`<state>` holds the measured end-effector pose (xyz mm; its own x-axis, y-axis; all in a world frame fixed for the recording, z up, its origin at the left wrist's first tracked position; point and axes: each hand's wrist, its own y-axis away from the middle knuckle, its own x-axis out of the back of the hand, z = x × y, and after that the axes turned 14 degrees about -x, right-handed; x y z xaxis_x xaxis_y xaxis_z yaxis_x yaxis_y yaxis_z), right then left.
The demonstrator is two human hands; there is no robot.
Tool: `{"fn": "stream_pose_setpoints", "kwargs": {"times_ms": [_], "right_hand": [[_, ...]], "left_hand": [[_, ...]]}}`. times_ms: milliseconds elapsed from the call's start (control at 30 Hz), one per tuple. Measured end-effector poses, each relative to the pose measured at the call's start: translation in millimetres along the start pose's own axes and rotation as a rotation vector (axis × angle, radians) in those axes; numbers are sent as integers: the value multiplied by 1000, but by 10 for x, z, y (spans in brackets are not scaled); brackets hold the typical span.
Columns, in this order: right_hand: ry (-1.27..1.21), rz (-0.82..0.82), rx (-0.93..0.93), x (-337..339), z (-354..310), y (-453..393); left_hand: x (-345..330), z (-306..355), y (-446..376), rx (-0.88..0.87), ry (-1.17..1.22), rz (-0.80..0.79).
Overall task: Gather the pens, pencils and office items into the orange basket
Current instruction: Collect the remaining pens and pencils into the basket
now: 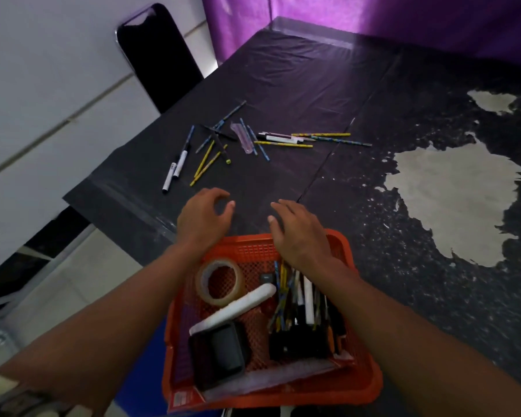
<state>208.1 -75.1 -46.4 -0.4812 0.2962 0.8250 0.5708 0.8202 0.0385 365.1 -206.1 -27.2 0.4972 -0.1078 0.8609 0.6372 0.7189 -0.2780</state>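
The orange basket [363, 374] sits at the table's near edge. Inside lie a tape roll [219, 281], a white tube [238, 308], a black box [220, 350] and a bundle of pens and pencils [298, 299]. My left hand [203, 219] hovers over the table just beyond the basket's far rim, fingers loosely curled, holding nothing. My right hand [298, 233] is above the far rim, fingers relaxed and empty. Farther out lie two white markers [176, 167], yellow pencils [205, 164], a clear plastic case [243, 138] and more pens and pencils [298, 139].
The table [313, 85] wears a black plastic cover with worn pale patches [451, 200] on the right. A black chair [157, 55] stands at the far left corner. Purple cloth [373, 13] hangs behind. The table's left edge drops to a white tiled floor.
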Motion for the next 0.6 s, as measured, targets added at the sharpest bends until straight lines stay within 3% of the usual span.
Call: {"fn": "stream_pose_setpoints", "kwargs": {"times_ms": [133,267,500,600], "right_hand": [[-25,-11,-34,-222,-287,-378],[-38,-45,-129,-454,-504,-839],[-8,-90,-235,-882,-732,-1559],[-18,-78,-261,-1090,-831,-1859]], "left_hand": [[-170,-468,-246,-26,7,-60],[-501,-975,-475,-75,18,-249],[-936,-1564,-574,-211,-51,-380],[-1065,-1687,-469,-254,-122,-349]]}}
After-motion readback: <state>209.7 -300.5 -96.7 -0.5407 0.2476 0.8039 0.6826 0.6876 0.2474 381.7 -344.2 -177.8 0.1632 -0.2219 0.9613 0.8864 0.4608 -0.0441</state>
